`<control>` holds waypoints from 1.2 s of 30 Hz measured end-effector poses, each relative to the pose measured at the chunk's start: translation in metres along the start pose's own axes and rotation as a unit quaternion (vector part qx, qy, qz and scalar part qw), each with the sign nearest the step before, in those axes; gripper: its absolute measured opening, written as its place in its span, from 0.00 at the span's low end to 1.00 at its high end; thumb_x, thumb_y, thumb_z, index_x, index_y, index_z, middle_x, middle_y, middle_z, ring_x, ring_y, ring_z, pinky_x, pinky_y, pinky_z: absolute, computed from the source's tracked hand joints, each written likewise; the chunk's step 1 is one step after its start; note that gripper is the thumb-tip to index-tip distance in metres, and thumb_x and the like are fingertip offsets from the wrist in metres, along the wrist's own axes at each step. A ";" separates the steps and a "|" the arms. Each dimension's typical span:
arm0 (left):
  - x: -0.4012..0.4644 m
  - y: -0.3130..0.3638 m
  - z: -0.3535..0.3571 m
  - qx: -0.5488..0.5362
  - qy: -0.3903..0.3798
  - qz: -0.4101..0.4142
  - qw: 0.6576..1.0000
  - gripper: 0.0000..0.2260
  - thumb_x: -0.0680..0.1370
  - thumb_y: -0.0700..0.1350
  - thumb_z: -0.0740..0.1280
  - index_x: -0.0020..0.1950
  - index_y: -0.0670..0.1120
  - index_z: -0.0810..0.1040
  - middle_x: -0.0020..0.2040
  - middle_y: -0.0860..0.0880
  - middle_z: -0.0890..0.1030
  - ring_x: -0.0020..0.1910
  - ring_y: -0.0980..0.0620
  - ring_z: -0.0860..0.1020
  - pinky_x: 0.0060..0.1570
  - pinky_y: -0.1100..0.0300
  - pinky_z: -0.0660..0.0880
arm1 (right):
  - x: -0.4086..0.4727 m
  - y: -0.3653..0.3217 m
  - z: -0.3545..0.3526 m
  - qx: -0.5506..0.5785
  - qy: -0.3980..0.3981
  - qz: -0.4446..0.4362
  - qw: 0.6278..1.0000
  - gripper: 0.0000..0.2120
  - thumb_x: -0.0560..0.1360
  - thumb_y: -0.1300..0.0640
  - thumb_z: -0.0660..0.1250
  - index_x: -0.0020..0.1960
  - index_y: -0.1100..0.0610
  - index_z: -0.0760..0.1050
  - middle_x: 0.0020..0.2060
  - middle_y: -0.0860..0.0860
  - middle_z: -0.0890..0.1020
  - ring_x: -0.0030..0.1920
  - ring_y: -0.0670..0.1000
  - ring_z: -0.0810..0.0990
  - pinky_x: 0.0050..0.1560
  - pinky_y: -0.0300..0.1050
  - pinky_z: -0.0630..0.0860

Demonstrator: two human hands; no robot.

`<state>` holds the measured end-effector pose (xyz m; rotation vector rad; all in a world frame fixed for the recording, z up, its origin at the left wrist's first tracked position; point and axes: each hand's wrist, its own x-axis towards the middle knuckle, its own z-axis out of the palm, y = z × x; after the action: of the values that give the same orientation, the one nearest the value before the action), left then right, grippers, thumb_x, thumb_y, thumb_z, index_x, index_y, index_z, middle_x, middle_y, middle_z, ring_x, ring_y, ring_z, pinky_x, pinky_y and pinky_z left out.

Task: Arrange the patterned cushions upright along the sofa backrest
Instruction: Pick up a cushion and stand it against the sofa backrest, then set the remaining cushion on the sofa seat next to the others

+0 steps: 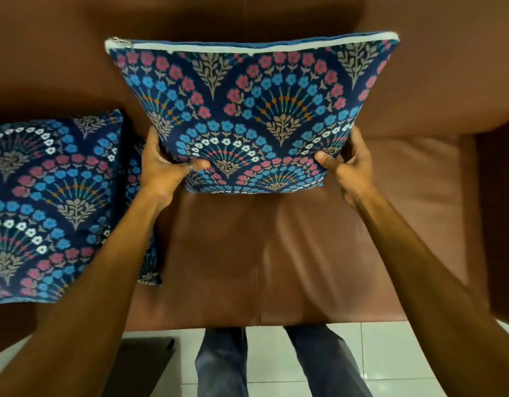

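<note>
Head view: left hand [168,167] and right hand [349,167] clasp the lower corners of the patterned cushion [247,110], held upright over the sofa seat [304,253] – zip edge up, probably bound for the backrest [419,67]; a second cushion [52,202] lies left – partly cut off, fingers hidden

Navy floral cushion [247,110] upright over brown sofa seat [319,239], zip edge up, second cushion [52,202] at left
</note>
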<state>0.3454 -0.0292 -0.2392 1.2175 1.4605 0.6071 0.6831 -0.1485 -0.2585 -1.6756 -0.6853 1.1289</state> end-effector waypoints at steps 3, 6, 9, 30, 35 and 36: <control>-0.002 0.008 0.005 0.002 -0.019 0.008 1.000 0.44 0.67 0.30 0.83 0.75 0.53 0.68 0.68 0.59 0.79 0.64 0.70 0.80 0.63 0.64 0.81 | -0.001 -0.003 -0.006 -0.022 0.001 0.001 1.000 0.34 0.74 0.74 0.74 0.76 0.59 0.68 0.63 0.49 0.83 0.65 0.47 0.81 0.72 0.55 0.78; -0.003 0.017 0.007 0.001 -0.047 -0.011 0.999 0.46 0.67 0.31 0.83 0.78 0.53 0.64 0.66 0.63 0.76 0.57 0.78 0.79 0.56 0.72 0.80 | -0.006 -0.015 -0.005 -0.021 -0.001 0.026 0.999 0.36 0.75 0.74 0.73 0.78 0.59 0.65 0.64 0.49 0.82 0.62 0.42 0.82 0.71 0.54 0.79; -0.004 0.036 -0.002 -0.060 -0.035 -0.021 0.997 0.39 0.75 0.39 0.80 0.80 0.54 0.64 0.68 0.59 0.78 0.67 0.65 0.79 0.66 0.64 0.79 | -0.012 -0.034 0.003 0.014 0.019 0.035 0.999 0.32 0.79 0.66 0.73 0.78 0.55 0.63 0.67 0.48 0.80 0.65 0.42 0.81 0.70 0.47 0.79; -0.032 -0.005 -0.309 0.189 0.189 -0.244 0.932 0.53 0.69 0.83 0.59 0.83 0.48 0.67 0.81 0.39 0.71 0.77 0.32 0.71 0.76 0.38 0.69 | -0.137 -0.080 0.344 0.005 -0.235 0.331 0.914 0.42 0.79 0.40 0.72 0.84 0.50 0.55 0.81 0.52 0.66 0.79 0.58 0.69 0.75 0.63 0.72; -0.047 0.011 -0.327 -0.066 0.063 -0.261 0.961 0.26 0.79 0.67 0.68 0.68 0.50 0.79 0.62 0.45 0.86 0.57 0.46 0.85 0.58 0.52 0.80 | -0.134 -0.096 0.374 0.017 -0.234 0.297 0.925 0.41 0.77 0.43 0.75 0.83 0.48 0.58 0.81 0.49 0.68 0.80 0.58 0.67 0.79 0.67 0.66; -0.060 0.013 -0.329 -0.080 0.060 -0.242 0.965 0.22 0.81 0.64 0.68 0.66 0.50 0.80 0.56 0.48 0.88 0.52 0.49 0.87 0.57 0.51 0.82 | -0.135 -0.097 0.367 0.023 -0.229 0.285 0.931 0.39 0.78 0.46 0.75 0.83 0.48 0.60 0.79 0.49 0.70 0.79 0.58 0.69 0.79 0.65 0.67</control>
<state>0.0376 0.0006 -0.1106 0.6691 1.6984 0.4548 0.2994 -0.0768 -0.1574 -1.6265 -0.4463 1.9755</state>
